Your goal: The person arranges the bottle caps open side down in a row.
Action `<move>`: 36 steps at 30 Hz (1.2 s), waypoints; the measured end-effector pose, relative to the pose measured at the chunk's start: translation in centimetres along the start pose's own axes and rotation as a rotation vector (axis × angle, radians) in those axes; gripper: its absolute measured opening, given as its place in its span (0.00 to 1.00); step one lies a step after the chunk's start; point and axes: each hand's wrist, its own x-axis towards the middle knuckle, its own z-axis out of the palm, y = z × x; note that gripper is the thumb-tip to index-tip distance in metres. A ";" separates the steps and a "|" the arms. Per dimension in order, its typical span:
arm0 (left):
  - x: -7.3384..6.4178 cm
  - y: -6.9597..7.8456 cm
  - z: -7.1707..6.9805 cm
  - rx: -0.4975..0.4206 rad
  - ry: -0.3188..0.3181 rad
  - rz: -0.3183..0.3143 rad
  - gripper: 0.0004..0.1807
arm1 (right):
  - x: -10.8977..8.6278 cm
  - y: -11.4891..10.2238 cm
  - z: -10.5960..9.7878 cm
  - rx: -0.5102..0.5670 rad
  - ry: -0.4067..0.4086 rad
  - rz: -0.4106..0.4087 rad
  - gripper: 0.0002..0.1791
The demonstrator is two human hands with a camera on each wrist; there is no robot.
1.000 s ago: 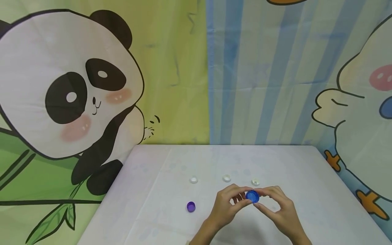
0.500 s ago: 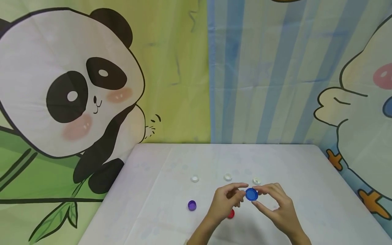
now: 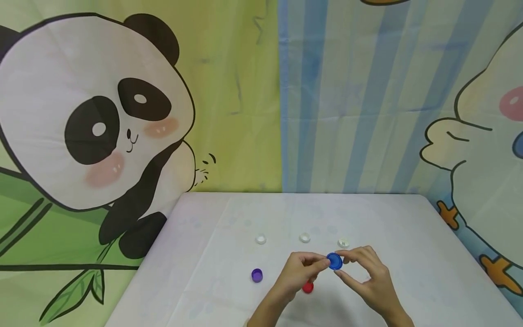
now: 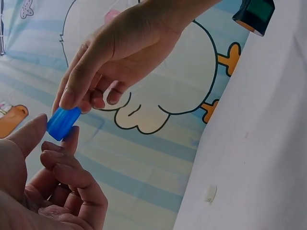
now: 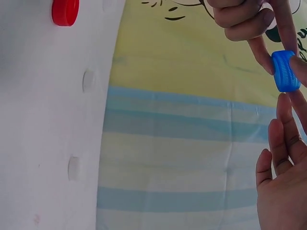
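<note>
A blue bottle cap is up above the white table, its round, hollow-looking face toward the head camera. My left hand pinches its left edge between thumb and forefinger. From the other side, my right hand grips the cap by its rim, thumb below and forefinger above. The ribbed side of the blue cap shows in the right wrist view, fingertips of both hands around it. Beneath the left hand a red cap lies on the table, partly covered by that hand.
On the white table, a purple cap lies left of the hands. Farther back are three white caps in a row: a left one, a middle one and a right one. Printed curtains hang behind.
The left fingers loosened from the blue cap half a second ago and now pinch its edge again. The cap has shifted slightly left, and the red cap, hidden at first, shows.
</note>
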 end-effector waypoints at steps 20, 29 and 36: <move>0.3 -0.3 -0.4 0.142 0.112 0.077 0.11 | -2.7 3.5 1.3 -0.099 -0.089 0.196 0.34; 0.0 0.5 -0.7 0.262 0.170 0.222 0.12 | -2.8 3.8 1.3 -0.007 -0.142 0.254 0.23; -1.4 2.8 -0.5 0.322 0.142 0.427 0.12 | -2.6 3.3 1.2 0.123 -0.205 0.384 0.11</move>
